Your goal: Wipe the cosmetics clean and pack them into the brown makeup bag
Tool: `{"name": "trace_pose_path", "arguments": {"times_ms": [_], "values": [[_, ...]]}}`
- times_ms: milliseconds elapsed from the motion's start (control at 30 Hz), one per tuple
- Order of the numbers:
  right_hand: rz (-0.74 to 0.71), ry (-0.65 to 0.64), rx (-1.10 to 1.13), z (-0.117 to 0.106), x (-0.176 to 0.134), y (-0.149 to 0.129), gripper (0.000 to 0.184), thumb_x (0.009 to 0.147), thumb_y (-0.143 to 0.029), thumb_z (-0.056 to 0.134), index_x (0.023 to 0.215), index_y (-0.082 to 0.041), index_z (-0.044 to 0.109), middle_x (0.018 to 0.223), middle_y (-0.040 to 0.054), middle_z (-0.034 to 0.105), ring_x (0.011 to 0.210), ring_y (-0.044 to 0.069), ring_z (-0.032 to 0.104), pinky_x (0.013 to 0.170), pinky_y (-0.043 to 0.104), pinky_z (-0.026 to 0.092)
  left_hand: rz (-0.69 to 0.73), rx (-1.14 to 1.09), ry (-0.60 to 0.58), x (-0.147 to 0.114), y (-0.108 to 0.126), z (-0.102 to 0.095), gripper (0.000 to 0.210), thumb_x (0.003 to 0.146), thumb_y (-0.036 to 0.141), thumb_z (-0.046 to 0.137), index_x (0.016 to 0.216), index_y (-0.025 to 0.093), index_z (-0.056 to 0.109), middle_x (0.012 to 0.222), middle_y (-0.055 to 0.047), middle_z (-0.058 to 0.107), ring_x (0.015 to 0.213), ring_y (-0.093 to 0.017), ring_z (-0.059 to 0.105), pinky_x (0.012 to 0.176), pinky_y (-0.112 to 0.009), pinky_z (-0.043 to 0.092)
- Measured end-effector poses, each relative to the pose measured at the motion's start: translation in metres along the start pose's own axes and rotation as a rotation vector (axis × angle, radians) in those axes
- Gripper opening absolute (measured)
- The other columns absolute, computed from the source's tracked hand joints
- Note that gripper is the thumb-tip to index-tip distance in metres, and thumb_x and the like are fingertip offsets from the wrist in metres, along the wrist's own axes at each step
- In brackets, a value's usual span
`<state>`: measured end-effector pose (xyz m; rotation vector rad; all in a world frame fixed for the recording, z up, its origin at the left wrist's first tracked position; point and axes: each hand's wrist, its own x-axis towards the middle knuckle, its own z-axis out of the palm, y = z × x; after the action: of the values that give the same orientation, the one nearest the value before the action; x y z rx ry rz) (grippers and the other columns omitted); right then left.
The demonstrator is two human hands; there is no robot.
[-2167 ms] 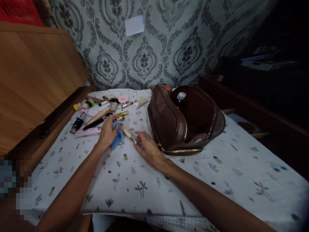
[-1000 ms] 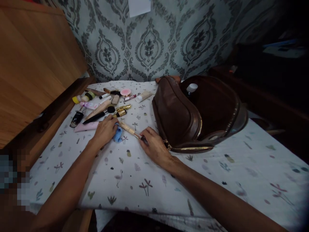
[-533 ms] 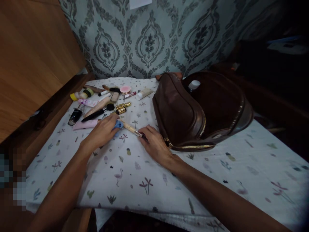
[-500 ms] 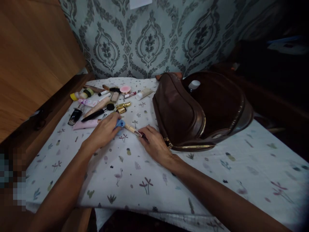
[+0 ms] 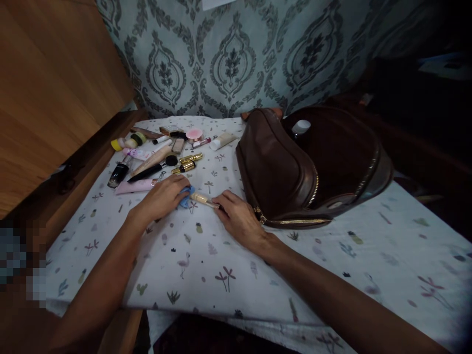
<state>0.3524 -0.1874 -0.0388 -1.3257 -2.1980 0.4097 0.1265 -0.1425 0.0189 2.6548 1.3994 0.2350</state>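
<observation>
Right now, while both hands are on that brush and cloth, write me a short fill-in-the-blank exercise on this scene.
1. The left hand holds a ____ cloth.
2. The right hand grips the end of the brush nearer the large brown leather ____.
3. The round compact among the cosmetics is ____ in colour.
4. The black bottle lies on the person's ____ side.

Missing words: blue; bag; pink; left.
</observation>
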Motion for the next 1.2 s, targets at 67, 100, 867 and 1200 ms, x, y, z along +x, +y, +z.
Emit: {"name": "trace_pose_path", "arguments": {"times_ms": [67, 100, 867, 1200], "values": [[0.003, 0.005, 0.013, 0.000, 0.000, 0.000, 0.016, 0.094, -0.013, 0.053, 0.102, -0.018, 0.065, 0.100, 0.0075, 0.063, 0.085, 0.019, 0.062, 0.073, 0.030, 0.049, -0.032, 0.024, -0.001, -0.001, -0.009, -0.001, 0.021, 0.099, 0.026, 0.043, 0.098, 0.018, 0.062, 0.104, -0.009, 0.065, 0.102, -0.027, 0.061, 0.089, -0.042, 0.050], [-0.001, 0.010, 0.024, -0.001, -0.001, 0.000, 0.017, 0.095, -0.014, 0.052, 0.104, -0.018, 0.065, 0.100, 0.0075, 0.063, 0.084, 0.019, 0.062, 0.073, 0.030, 0.049, -0.042, 0.028, 0.000, -0.001, -0.012, 0.000, 0.021, 0.099, 0.026, 0.043, 0.098, 0.017, 0.062, 0.104, -0.010, 0.065, 0.102, -0.028, 0.061, 0.089, -0.043, 0.050], [0.030, 0.023, 0.150, -0.001, 0.000, 0.000, 0.027, 0.100, -0.021, 0.039, 0.115, -0.018, 0.062, 0.107, 0.0105, 0.070, 0.096, 0.023, 0.066, 0.087, 0.035, 0.050, 0.085, 0.111, 0.032, 0.001, -0.005, 0.009, 0.023, 0.098, 0.020, 0.045, 0.112, 0.020, 0.064, 0.121, -0.009, 0.060, 0.114, -0.025, 0.057, 0.091, -0.037, 0.050], [-0.034, 0.074, 0.183, -0.004, -0.001, -0.001, 0.020, 0.088, -0.015, 0.055, 0.106, -0.018, 0.062, 0.087, 0.0037, 0.065, 0.073, 0.016, 0.058, 0.069, 0.027, 0.046, 0.063, -0.023, -0.051, -0.003, -0.011, -0.002, 0.022, 0.091, 0.022, 0.046, 0.097, 0.021, 0.067, 0.103, -0.006, 0.064, 0.098, -0.023, 0.061, 0.085, -0.035, 0.047]]}}
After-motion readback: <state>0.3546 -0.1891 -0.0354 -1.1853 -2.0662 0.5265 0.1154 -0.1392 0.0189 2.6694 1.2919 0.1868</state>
